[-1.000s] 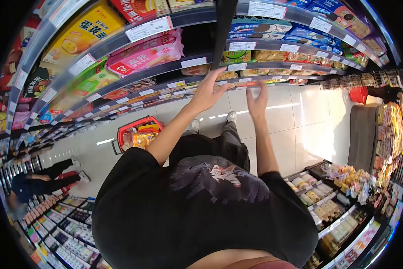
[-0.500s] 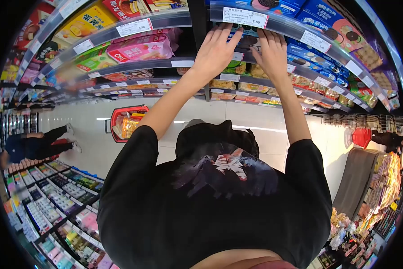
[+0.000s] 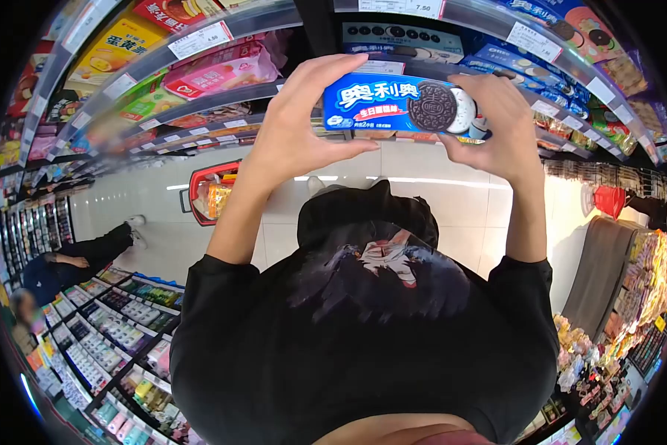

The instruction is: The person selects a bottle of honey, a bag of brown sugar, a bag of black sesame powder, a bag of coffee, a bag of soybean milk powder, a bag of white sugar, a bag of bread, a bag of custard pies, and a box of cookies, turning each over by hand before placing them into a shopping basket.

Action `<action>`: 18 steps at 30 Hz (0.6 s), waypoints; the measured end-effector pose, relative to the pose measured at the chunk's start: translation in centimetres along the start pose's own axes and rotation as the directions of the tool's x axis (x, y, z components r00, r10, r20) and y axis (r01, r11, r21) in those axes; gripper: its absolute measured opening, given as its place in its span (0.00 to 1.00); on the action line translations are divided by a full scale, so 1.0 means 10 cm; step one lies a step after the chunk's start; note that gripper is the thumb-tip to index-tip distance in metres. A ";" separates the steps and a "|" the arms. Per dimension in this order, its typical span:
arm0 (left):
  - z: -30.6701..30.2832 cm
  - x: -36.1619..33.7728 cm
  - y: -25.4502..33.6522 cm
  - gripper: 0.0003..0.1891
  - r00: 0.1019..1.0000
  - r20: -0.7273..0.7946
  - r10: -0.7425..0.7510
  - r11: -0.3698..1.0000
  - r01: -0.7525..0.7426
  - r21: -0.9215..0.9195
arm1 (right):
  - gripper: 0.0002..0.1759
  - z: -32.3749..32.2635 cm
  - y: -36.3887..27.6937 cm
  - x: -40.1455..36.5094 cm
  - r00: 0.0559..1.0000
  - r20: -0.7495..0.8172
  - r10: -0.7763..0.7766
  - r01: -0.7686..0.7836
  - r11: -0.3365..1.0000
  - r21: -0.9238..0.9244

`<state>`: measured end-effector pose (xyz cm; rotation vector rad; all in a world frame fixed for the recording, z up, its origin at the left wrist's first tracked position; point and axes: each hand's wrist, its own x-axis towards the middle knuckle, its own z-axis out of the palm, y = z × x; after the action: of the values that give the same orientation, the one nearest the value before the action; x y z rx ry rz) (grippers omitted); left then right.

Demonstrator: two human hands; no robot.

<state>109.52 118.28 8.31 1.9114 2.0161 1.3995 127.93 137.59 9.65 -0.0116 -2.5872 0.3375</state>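
In front of the shelf I hold up a blue box of Oreo cookies point(image 3: 382, 104), its printed front facing me. My left hand point(image 3: 296, 122) curves around the box's left end, fingers along the upper edge and thumb stretched below the lower edge. At the other end, my right hand point(image 3: 500, 126) grips the box between fingers above and thumb below, covering its right corner. Behind the box, on the shelf, lie more dark-blue cookie boxes point(image 3: 404, 38).
A red shopping basket point(image 3: 194, 194) with packages stands on the floor to the left. Pink snack packs point(image 3: 215, 73) fill the left shelf. Another person point(image 3: 74, 258) is in the aisle at left. A grey bench-like block point(image 3: 599, 267) stands at right.
Both hands have come back from the shelf compartment towards me. The Oreo box is now out between them. The person at left has shifted position.
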 end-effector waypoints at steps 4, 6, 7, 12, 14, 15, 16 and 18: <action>-0.27 -0.12 -0.03 0.35 1.000 -0.015 -0.011 0.985 0.008 -0.171 | 0.30 -0.09 -0.37 0.20 1.000 0.013 0.028 -0.029 0.999 0.045; -0.45 -0.20 -0.15 0.35 0.998 -0.020 0.058 0.985 -0.060 -0.162 | 0.30 -0.09 -0.49 0.29 1.000 0.004 0.003 -0.003 0.996 0.086; -0.54 -0.24 -0.20 0.35 0.991 -0.023 0.135 0.977 -0.137 -0.161 | 0.30 -0.10 -0.54 0.33 1.000 -0.008 -0.017 0.017 0.993 0.117; -0.94 -0.57 -0.34 0.36 0.977 -0.212 0.018 0.940 -0.089 -0.330 | 0.31 -0.08 -0.58 0.30 0.991 -0.044 0.127 -0.100 0.917 0.387; -1.03 -0.67 -0.41 0.36 0.976 -0.215 0.015 0.929 -0.093 -0.358 | 0.31 0.02 -0.67 0.35 0.994 -0.067 0.088 -0.053 0.910 0.410; -1.07 -0.72 -0.43 0.36 0.977 -0.213 0.010 0.920 -0.093 -0.381 | 0.31 0.07 -0.72 0.38 0.994 -0.094 0.051 -0.004 0.898 0.439; -1.11 -0.77 -0.45 0.35 0.980 -0.196 -0.035 0.898 -0.055 -0.437 | 0.31 0.12 -0.76 0.41 0.993 -0.115 0.037 0.020 0.888 0.460; -1.23 -0.81 -0.55 0.35 0.992 -0.123 -0.039 0.920 -0.012 -0.392 | 0.31 0.20 -0.90 0.48 0.990 -0.133 0.056 0.019 0.866 0.500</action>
<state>100.19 105.69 8.03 1.6684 1.6233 1.8008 123.34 128.70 12.56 0.1204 -2.2850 0.9719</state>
